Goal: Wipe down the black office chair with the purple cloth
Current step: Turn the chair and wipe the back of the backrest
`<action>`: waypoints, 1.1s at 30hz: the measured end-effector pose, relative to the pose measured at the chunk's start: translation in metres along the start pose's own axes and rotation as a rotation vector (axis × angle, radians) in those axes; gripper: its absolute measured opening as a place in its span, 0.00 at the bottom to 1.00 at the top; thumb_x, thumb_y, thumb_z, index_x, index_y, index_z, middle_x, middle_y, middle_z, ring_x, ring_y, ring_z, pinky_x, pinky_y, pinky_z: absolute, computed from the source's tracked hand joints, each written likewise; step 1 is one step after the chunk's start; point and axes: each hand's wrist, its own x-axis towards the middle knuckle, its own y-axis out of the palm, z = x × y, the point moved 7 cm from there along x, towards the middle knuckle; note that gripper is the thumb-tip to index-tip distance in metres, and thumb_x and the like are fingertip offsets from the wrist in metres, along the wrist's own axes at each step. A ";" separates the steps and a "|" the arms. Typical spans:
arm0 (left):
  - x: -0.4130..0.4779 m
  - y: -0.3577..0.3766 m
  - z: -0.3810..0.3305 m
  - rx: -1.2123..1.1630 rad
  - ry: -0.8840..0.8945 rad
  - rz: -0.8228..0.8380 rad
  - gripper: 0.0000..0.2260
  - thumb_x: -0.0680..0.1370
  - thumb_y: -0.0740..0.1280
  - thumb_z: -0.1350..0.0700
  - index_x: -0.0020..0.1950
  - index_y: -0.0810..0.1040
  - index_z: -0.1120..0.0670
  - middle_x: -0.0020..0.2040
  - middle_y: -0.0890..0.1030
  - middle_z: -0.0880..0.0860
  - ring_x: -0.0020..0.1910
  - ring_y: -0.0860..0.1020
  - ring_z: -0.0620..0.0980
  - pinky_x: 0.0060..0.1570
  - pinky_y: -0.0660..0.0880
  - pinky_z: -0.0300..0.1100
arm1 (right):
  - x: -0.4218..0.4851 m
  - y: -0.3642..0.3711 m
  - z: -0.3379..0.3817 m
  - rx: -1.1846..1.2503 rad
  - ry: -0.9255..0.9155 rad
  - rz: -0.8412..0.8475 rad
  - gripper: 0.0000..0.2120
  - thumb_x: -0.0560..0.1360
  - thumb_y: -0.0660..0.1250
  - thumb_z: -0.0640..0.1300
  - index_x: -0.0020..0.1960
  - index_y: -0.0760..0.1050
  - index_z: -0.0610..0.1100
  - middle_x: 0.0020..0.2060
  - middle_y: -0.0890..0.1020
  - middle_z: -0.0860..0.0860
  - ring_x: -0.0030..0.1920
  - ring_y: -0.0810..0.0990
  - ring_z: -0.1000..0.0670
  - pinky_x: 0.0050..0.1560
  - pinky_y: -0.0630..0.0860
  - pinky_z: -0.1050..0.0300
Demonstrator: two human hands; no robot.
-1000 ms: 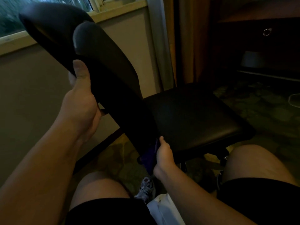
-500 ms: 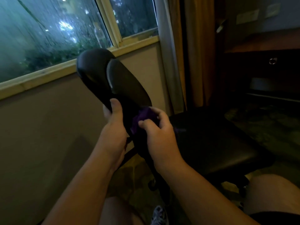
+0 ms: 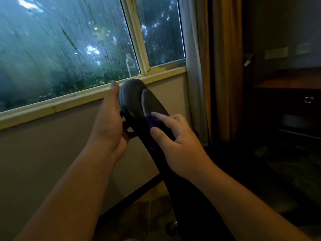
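Observation:
The black office chair's backrest (image 3: 132, 100) leans in front of me, its rounded top just below the window sill. My left hand (image 3: 109, 126) holds its left edge, thumb pointing up and fingers hidden behind it. My right hand (image 3: 180, 145) grips the bunched purple cloth (image 3: 154, 121) and presses it against the front of the backrest, a little below the top. The seat (image 3: 243, 171) is a dark shape at the lower right.
A rain-streaked window with a clear bottle (image 3: 130, 65) on its sill fills the upper left. Curtains (image 3: 224, 66) hang to the right of it. A dark wooden desk with a ring-pull drawer (image 3: 308, 100) stands at the far right. A chair caster (image 3: 171, 226) shows near the floor.
My right hand has carried the purple cloth from the bottom of the backrest up to near its top. My left hand has slid higher along the left edge. The view has tilted up.

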 end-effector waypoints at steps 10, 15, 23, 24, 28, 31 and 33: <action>0.022 -0.009 0.011 0.092 0.145 -0.004 0.29 0.82 0.60 0.54 0.80 0.53 0.38 0.68 0.71 0.52 0.59 0.77 0.50 0.62 0.75 0.52 | 0.039 0.018 0.007 -0.122 -0.019 -0.118 0.17 0.83 0.63 0.49 0.71 0.74 0.53 0.59 0.73 0.56 0.57 0.76 0.57 0.60 0.78 0.58; 0.027 -0.014 0.015 0.078 0.167 -0.008 0.28 0.82 0.60 0.55 0.78 0.55 0.36 0.63 0.76 0.51 0.57 0.80 0.49 0.58 0.77 0.48 | 0.089 0.027 0.010 -0.108 -0.011 -0.100 0.14 0.82 0.65 0.45 0.66 0.69 0.51 0.54 0.74 0.57 0.57 0.76 0.55 0.58 0.76 0.58; 0.044 -0.026 0.021 0.048 0.119 0.028 0.29 0.82 0.60 0.56 0.77 0.56 0.33 0.59 0.79 0.50 0.47 0.84 0.47 0.43 0.80 0.41 | 0.178 0.049 -0.015 -0.230 0.055 0.010 0.01 0.82 0.65 0.46 0.53 0.74 0.50 0.44 0.77 0.56 0.44 0.75 0.60 0.41 0.68 0.65; 0.047 -0.028 0.022 0.045 0.113 0.034 0.29 0.82 0.60 0.57 0.77 0.56 0.33 0.59 0.79 0.51 0.46 0.84 0.47 0.41 0.80 0.40 | 0.184 0.051 -0.018 -0.233 0.061 0.014 0.01 0.82 0.65 0.46 0.52 0.74 0.50 0.44 0.78 0.55 0.45 0.75 0.60 0.41 0.69 0.65; 0.055 -0.031 0.019 0.055 0.108 0.050 0.29 0.82 0.59 0.57 0.78 0.56 0.35 0.60 0.78 0.51 0.48 0.84 0.49 0.45 0.79 0.43 | 0.197 0.054 -0.023 -0.274 0.091 0.032 0.03 0.82 0.64 0.48 0.50 0.73 0.51 0.44 0.80 0.52 0.45 0.78 0.56 0.43 0.73 0.58; 0.053 -0.031 0.016 0.064 0.088 0.068 0.29 0.82 0.58 0.58 0.78 0.54 0.35 0.60 0.77 0.52 0.52 0.82 0.52 0.49 0.79 0.47 | 0.192 0.051 -0.021 -0.290 0.109 0.053 0.05 0.82 0.63 0.49 0.47 0.72 0.52 0.43 0.79 0.52 0.43 0.78 0.56 0.40 0.71 0.57; 0.051 -0.031 0.015 0.071 0.077 0.072 0.29 0.82 0.58 0.58 0.78 0.54 0.35 0.61 0.76 0.52 0.53 0.81 0.54 0.52 0.79 0.49 | 0.182 0.050 -0.017 -0.312 0.113 0.068 0.05 0.83 0.62 0.50 0.48 0.72 0.52 0.43 0.80 0.52 0.44 0.80 0.55 0.43 0.75 0.55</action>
